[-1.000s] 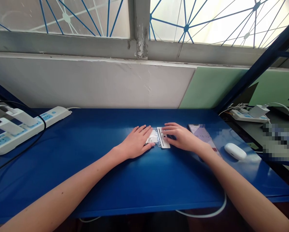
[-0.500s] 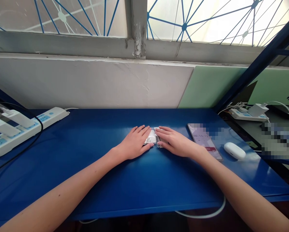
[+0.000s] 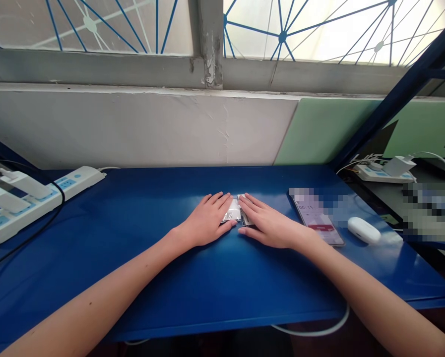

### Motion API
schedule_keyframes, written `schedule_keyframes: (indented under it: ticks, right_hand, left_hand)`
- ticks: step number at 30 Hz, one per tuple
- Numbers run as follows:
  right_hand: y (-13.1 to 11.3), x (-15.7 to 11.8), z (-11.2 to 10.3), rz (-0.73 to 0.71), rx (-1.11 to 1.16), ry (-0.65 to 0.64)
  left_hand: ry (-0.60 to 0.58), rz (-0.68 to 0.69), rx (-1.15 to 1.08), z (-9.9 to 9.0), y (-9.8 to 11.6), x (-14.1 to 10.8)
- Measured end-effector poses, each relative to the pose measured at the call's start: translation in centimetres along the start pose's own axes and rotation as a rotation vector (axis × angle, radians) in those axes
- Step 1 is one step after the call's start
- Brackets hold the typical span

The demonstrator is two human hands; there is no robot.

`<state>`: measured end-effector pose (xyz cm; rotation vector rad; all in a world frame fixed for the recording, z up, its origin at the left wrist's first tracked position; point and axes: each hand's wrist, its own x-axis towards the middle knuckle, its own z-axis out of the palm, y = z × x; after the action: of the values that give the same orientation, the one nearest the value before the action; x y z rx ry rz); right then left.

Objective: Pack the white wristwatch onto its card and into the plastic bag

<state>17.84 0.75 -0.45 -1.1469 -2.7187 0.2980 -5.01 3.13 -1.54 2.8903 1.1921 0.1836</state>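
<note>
My left hand (image 3: 206, 221) lies flat on the blue tabletop (image 3: 200, 287), fingers stretched out, covering the left part of a small packet (image 3: 232, 211) in clear, shiny wrapping with white in it. Close to its right edge, my right hand (image 3: 270, 224) rests with straight fingers over a second small wrapped packet (image 3: 244, 216). Only a narrow strip of that one shows, pale and dark, so its contents cannot be made out. The two packets lie side by side between the hands, nearly touching.
Right of my right hand lies a phone (image 3: 317, 218) with its screen lit, and a white earbud case (image 3: 363, 230) beyond it. A white power strip (image 3: 79, 179) with plugged-in chargers and a black cable (image 3: 60, 208) occupies the left. The wall (image 3: 151, 129) closes off the back.
My right hand has shifted slightly; its thumb now rests a little lower and further left. The left hand stays in place. The camera view has moved slightly.
</note>
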Motion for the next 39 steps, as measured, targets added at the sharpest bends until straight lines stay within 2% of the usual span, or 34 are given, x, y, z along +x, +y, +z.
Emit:
schedule_keyframes:
  ticks: [6, 13, 20, 34, 39]
  right_hand:
    - [-0.6, 0.1, 0.3, 0.036, -0.015, -0.014]
    - [-0.5, -0.1, 0.3, -0.008, -0.005, 0.028]
    - [-0.9, 0.0, 0.4, -0.001, -0.04, -0.002]
    - [-1.3, 0.5, 1.2, 0.048, -0.079, 0.075]
    - [-1.1, 0.5, 1.5, 0.05, -0.026, 0.083]
  left_hand:
    - [0.011, 0.003, -0.016, 0.0, 0.1, -0.1]
    - [0.012, 0.003, -0.03, -0.2, 0.1, -0.1]
    - [0.0, -0.002, -0.019, -0.2, 0.1, -0.1]
    - [0.005, -0.004, -0.008, -0.1, 0.2, 0.0]
    - [0.009, -0.001, -0.01, 0.0, 0.1, 0.0]
